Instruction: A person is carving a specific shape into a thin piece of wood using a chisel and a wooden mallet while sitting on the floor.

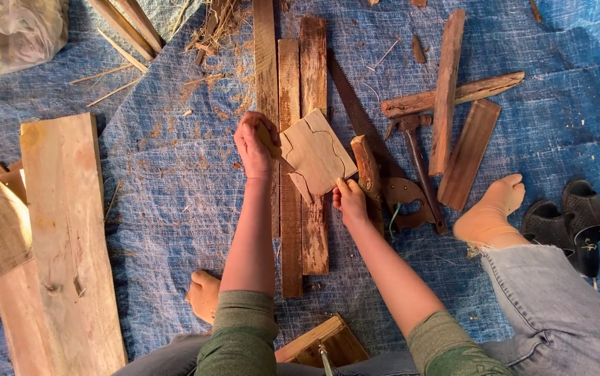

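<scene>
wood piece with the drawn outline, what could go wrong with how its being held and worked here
1. The left hand drives a small tool at the edge of the wood piece, toward the right hand steadying its lower corner; a slip could cut those fingers.
2. The piece rests tilted on loose slats, so it may shift.
3. A saw and hammer lie close to a bare foot.

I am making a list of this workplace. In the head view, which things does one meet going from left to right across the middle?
Wide plank → left hand → cut board → right hand → hammer → flat dark board → foot → black sandals.
</scene>
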